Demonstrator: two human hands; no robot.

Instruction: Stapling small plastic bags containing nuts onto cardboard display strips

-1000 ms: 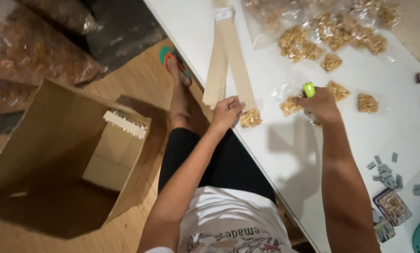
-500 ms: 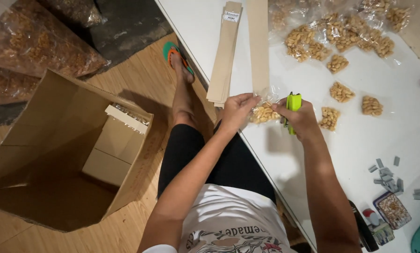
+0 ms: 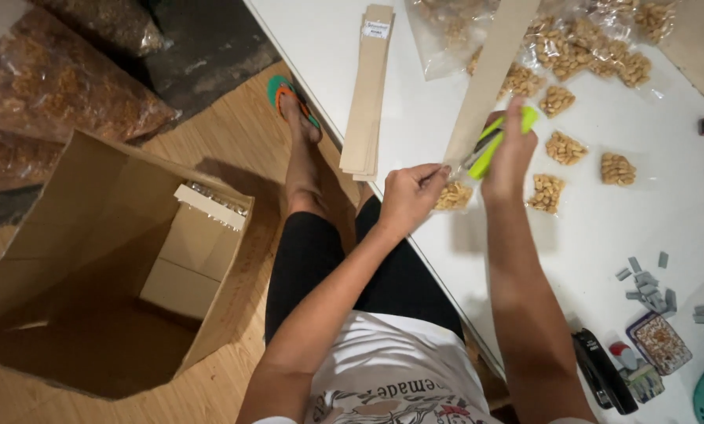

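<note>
My left hand (image 3: 409, 196) pinches the lower end of a long brown cardboard strip (image 3: 489, 74) together with a small clear packet of nuts (image 3: 452, 196) at the white table's near edge. My right hand (image 3: 510, 149) grips a green stapler (image 3: 499, 141) and presses it against the strip just above the packet. Several more small nut packets (image 3: 565, 147) lie on the table to the right of my hands.
A stack of brown strips (image 3: 367, 94) lies at the table's (image 3: 587, 243) left edge. Large bags of nuts (image 3: 579, 43) sit at the back. Staple blocks (image 3: 650, 286), a small tin (image 3: 660, 342) and a black stapler (image 3: 603, 369) lie near right. An open cardboard box (image 3: 108, 259) stands on the wooden floor left.
My right hand lifted the green stapler from the table up to the strip. My left hand brought a nut packet against the strip's lower end.
</note>
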